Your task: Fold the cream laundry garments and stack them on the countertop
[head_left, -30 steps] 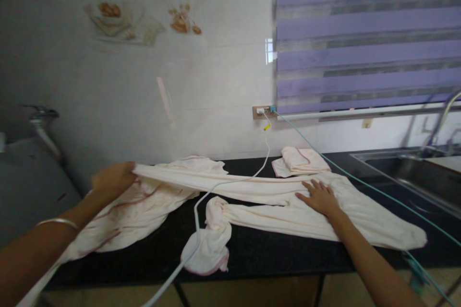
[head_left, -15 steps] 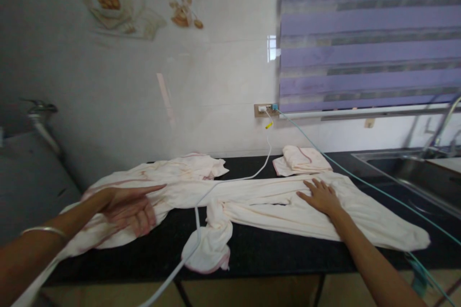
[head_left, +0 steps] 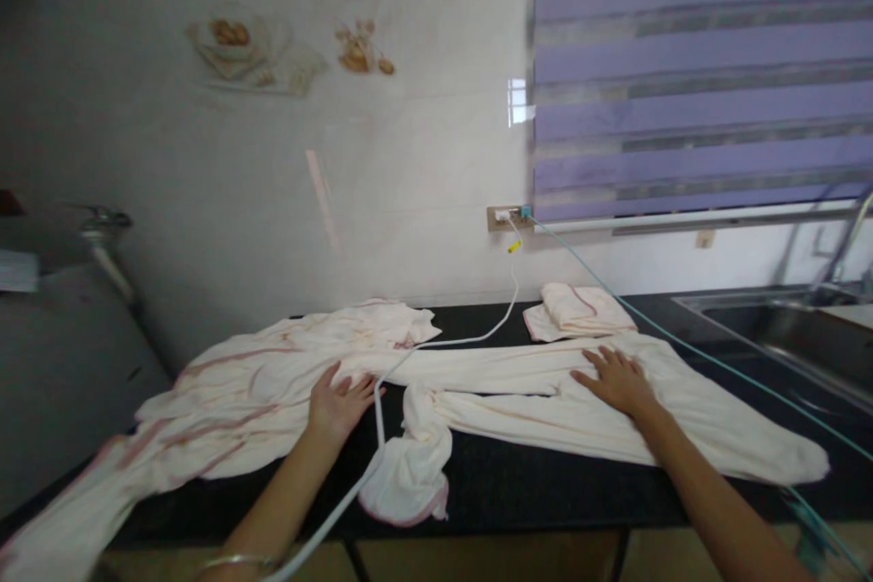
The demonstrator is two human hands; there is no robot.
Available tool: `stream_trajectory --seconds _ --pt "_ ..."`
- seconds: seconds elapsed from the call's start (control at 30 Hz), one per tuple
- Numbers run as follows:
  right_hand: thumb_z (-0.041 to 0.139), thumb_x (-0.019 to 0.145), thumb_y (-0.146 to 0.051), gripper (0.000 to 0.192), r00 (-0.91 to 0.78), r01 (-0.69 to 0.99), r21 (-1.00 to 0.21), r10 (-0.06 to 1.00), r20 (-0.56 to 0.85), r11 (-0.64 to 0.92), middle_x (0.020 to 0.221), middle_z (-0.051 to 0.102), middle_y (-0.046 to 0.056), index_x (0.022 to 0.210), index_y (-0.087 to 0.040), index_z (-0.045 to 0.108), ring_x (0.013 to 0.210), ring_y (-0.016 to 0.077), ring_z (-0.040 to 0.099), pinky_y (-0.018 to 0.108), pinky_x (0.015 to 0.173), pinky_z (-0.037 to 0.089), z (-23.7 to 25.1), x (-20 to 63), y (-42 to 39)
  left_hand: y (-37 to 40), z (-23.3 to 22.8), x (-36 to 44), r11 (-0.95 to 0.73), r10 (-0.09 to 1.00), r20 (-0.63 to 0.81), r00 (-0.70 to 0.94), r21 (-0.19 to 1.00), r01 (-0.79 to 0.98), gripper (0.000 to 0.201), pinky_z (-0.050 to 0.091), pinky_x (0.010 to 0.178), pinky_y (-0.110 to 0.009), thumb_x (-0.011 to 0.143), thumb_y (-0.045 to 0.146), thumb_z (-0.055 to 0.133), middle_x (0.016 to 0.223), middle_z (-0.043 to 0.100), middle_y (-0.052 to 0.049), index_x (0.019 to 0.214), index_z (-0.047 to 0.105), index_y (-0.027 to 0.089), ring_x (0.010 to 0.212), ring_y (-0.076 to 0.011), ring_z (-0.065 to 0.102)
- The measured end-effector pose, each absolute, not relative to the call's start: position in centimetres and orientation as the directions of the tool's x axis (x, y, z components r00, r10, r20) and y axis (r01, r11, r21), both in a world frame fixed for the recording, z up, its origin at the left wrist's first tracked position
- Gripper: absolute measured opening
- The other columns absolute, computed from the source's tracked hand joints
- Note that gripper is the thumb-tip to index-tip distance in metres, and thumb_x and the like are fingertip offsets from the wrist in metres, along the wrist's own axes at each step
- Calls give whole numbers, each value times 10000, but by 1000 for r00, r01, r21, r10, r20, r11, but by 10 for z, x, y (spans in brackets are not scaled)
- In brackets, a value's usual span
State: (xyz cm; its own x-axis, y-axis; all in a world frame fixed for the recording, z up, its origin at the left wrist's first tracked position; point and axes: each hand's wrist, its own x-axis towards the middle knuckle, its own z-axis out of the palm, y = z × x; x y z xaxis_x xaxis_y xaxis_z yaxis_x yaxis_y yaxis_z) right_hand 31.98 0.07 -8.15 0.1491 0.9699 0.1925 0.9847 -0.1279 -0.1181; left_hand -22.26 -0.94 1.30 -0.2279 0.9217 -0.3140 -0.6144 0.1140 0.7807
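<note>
A pair of cream trousers lies along the dark counter, its two legs stretching left. One leg bends toward the front edge and ends in a wavy, pink-edged cuff. My right hand rests flat on the trousers near where the legs part, fingers spread. My left hand is by the far leg's left end, palm partly turned up, fingers apart and holding nothing. Its fingertips are close to a white cord that crosses over the trousers. Left of it, a rumpled cream garment with pink trim hangs over the counter's front edge.
A folded cream cloth lies at the back of the black counter. White and teal cords run from the wall socket. A steel sink is at the right, and a tap at the left wall.
My left hand has moved right, from above the pink-trimmed garment to beside the trouser leg and cord, and its fingers have spread. My right hand stays on the trousers. The view has shifted slightly.
</note>
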Motion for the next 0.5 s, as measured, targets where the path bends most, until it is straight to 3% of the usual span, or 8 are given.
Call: stream_trajectory --seconds 0.13,0.23,0.37,0.5 --pt "351 911 -805 823 151 984 -121 971 186 -130 1632 346 134 1552 -296 443 1486 393 308 614 1177 198 -78 319 -1 -4 -1 -203 -221 872 -261 -415 547 -808 269 591 912 -426 870 286 580 999 670 -63 1124 528 212 887 -214 701" --pt "348 913 -806 826 144 985 -119 971 192 -123 1633 342 137 1556 -295 436 1485 392 310 614 1174 208 -76 319 -2 8 8 -200 -289 873 -205 -443 516 -807 223 614 825 -317 924 311 532 944 699 -50 1102 603 196 835 -185 704" --pt "352 913 -805 822 133 986 -122 971 199 -110 1629 350 138 1550 -294 444 1482 390 317 615 1173 215 -78 321 -1 17 21 -209 -83 857 -347 -380 634 -768 161 609 645 -245 953 245 498 808 689 -38 1021 621 165 672 -158 689" --pt "358 915 -800 816 127 986 -129 969 211 -102 1624 359 136 1539 -285 461 1478 379 326 598 1176 225 -78 323 -1 13 20 -220 134 832 -476 -283 668 -732 123 605 544 -311 874 102 530 720 663 -58 966 606 134 578 -200 674"
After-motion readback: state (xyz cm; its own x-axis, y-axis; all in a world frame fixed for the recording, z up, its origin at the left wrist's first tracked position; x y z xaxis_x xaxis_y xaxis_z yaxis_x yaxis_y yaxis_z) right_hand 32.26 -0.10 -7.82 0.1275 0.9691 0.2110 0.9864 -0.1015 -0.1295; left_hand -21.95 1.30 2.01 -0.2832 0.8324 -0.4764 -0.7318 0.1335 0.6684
